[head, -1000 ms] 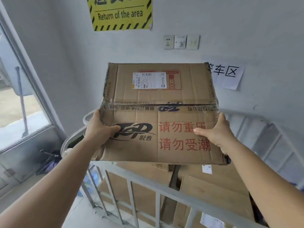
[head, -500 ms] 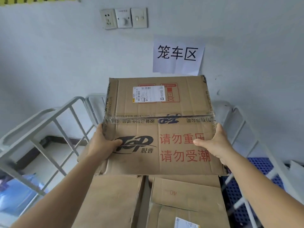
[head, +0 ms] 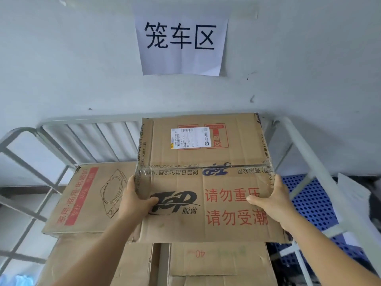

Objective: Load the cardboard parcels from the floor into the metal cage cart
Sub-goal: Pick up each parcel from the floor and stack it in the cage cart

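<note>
I hold a flat cardboard parcel point(head: 204, 162) with red print and a white shipping label, level above the stack inside the metal cage cart point(head: 292, 139). My left hand point(head: 134, 200) grips its left edge, thumb lying on top. At the right edge my right hand point(head: 270, 200) grips the same way. Beside it on the left lies another parcel point(head: 82, 199) printed with a cooker drawing. Under both sit lower parcels point(head: 218, 263), partly hidden.
The cart's grey rails run along the back point(head: 90, 120) and slope down both sides. A wall with a paper sign point(head: 181, 40) stands right behind. A blue perforated panel point(head: 311, 205) shows past the right rail.
The parcel has moved forward and down into the cart, now over the stacked boxes near the back rail. My view has come closer to the wall; both hands keep their grip.
</note>
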`<state>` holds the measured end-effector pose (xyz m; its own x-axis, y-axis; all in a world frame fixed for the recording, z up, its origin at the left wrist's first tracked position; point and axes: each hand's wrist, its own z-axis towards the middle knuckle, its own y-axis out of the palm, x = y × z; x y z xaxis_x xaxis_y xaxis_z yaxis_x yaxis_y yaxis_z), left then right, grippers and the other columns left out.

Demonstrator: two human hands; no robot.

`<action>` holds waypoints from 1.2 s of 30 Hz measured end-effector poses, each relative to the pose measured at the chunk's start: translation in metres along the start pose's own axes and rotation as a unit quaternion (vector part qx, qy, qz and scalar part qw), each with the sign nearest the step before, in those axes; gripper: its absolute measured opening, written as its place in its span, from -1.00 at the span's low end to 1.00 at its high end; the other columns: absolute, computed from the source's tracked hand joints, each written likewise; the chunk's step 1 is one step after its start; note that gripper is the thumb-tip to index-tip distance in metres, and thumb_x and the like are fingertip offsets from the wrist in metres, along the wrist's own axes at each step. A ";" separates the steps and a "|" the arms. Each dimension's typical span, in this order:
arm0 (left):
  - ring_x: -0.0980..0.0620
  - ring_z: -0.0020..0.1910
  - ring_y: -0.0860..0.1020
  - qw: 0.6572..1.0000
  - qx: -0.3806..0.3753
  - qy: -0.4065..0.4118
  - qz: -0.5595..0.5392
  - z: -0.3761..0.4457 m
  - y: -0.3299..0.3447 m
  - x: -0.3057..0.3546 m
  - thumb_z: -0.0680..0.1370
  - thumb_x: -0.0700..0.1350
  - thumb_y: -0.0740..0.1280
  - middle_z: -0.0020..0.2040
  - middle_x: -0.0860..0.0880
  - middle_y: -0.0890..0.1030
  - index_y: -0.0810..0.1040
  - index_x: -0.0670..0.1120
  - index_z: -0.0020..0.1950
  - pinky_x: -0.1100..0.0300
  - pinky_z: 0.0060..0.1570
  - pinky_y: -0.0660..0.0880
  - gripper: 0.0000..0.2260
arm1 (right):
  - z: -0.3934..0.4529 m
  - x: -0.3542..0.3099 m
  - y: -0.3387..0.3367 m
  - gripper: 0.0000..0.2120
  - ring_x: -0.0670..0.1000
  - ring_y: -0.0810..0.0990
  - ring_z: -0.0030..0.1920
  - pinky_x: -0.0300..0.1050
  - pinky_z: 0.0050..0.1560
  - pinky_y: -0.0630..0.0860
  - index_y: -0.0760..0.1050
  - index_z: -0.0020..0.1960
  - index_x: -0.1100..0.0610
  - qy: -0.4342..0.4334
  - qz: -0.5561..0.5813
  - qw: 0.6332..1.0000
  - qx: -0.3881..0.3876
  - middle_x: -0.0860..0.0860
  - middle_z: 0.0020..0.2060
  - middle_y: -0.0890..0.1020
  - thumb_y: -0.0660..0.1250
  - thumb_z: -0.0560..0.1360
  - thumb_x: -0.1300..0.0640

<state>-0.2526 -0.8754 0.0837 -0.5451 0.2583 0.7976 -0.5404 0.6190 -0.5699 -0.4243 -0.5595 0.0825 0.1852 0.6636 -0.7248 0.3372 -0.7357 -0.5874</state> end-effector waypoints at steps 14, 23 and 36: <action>-0.10 0.35 0.37 0.993 -0.090 -0.053 0.052 0.100 0.127 -0.052 0.36 -0.14 0.55 0.44 -0.07 0.32 0.04 0.07 0.57 -0.13 0.31 0.39 -0.06 | 0.111 0.077 0.043 0.19 0.15 0.09 0.54 0.26 0.43 0.20 -0.21 0.60 -0.02 0.105 -0.033 0.994 -0.010 0.05 0.58 -0.03 0.59 0.30 -0.01; -0.10 0.35 0.32 0.990 -0.090 -0.095 0.047 0.098 0.195 -0.089 0.39 -0.19 0.53 0.42 -0.06 0.25 0.02 0.10 0.56 -0.10 0.30 0.39 -0.08 | 0.165 0.128 0.055 0.17 0.11 0.06 0.55 0.19 0.45 0.16 -0.20 0.60 -0.01 0.121 -0.028 0.992 -0.018 0.03 0.57 -0.01 0.59 0.32 0.07; -0.09 0.35 0.28 0.990 -0.079 -0.104 0.047 0.081 0.220 -0.099 0.38 -0.27 0.51 0.41 -0.07 0.23 0.02 0.06 0.56 -0.07 0.32 0.31 -0.07 | 0.167 0.166 0.063 0.18 0.15 0.14 0.52 0.20 0.39 0.26 -0.19 0.60 -0.04 0.134 -0.026 0.991 -0.014 0.04 0.56 0.05 0.60 0.30 0.06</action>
<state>-0.3687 -0.8250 -0.1365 -0.7176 0.1714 0.6751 -0.3830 0.7124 -0.5880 -0.5265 -0.5178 -0.1351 0.4037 0.7161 -0.5694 0.3775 -0.6973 -0.6093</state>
